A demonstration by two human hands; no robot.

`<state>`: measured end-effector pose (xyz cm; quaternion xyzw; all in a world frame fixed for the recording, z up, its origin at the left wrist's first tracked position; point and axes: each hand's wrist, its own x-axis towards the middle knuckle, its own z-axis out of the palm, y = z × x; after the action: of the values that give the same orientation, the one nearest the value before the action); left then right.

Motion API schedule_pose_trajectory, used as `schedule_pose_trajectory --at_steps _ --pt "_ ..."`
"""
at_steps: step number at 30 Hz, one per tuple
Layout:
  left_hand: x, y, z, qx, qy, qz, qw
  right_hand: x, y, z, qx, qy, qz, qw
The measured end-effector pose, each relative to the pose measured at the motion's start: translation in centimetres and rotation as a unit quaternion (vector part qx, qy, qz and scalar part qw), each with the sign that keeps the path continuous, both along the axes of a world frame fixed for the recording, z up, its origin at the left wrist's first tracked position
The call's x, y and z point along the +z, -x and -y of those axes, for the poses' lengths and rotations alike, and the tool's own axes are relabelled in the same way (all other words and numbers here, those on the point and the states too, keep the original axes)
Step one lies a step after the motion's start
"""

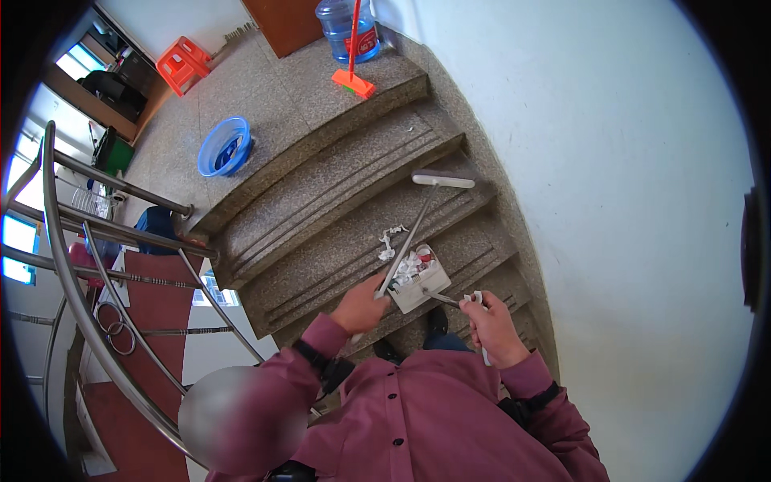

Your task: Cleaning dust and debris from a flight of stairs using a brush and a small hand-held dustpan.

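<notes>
My left hand (359, 306) is closed round the grey handle of a broom (417, 227). Its pale, bar-shaped head (443, 180) points away from me over the steps, near the right wall; I cannot make out its bristles. With my right hand (491, 328) I grip the handle of a white dustpan (423, 292), and something white shows at my fingers. Crumpled white paper and bits of red litter (413, 267) lie in the pan, in front of my feet. Just beyond it, a loose crumpled tissue (390, 241) lies on a step.
Speckled stone steps (321, 173) rise to a landing with a blue basin (226, 147), a red stool (183, 64), a blue water bottle (348, 30) and an orange broom (353, 83). A metal railing (72, 265) curves along the left. The pale wall (626, 201) bounds the right.
</notes>
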<state>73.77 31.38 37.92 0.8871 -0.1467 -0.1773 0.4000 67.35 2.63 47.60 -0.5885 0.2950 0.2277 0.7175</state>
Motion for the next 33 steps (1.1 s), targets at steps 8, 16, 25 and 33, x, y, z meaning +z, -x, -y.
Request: schedule_pose_trajectory --at_steps 8,16,25,33 --pt "-2.6 -6.9 2.3 0.021 -0.053 -0.174 0.983 -0.2 -0.4 0.5 -0.008 0.002 0.009 1.000" --pt "-1.3 -1.9 -5.0 0.095 -0.054 -0.259 0.960 0.0 -0.5 -0.3 -0.009 -0.002 -0.008 1.000" --pt "2.2 10.0 -11.5 0.167 -0.030 -0.319 0.933 -0.2 1.0 -1.9 -0.008 0.020 0.011 1.000" --pt "8.1 15.0 -12.6 0.250 0.109 -0.380 0.884 -0.5 2.1 -3.3 -0.013 0.024 0.020 0.999"
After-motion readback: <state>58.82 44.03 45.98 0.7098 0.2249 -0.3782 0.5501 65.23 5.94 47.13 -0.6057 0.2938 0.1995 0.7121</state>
